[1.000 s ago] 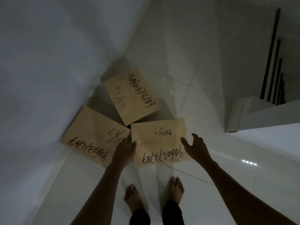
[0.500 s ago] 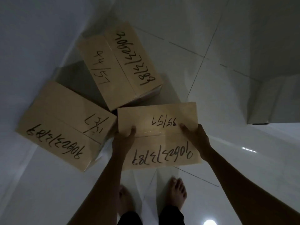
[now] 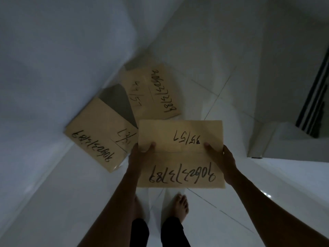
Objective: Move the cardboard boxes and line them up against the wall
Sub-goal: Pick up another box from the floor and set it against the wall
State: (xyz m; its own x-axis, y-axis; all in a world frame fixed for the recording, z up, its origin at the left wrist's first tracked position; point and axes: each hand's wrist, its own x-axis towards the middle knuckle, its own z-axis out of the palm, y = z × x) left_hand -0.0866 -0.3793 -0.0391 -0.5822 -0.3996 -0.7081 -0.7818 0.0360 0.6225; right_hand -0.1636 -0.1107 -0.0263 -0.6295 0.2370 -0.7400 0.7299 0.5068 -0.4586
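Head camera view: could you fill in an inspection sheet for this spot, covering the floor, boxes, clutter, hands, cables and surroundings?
Surface: glossy white tiled floor, dimly lit.
Job's things: held box marked 35/57, in both hands, above the bare feet; left box on the floor by the wall; far box marked 44/57, angled on the floor.
Clutter: nothing seen.
Hands: left hand grips the held box's left edge; right hand grips its right edge, thumbs on top.
Cables: nothing seen.
Surroundings: white step and dark railing at right.
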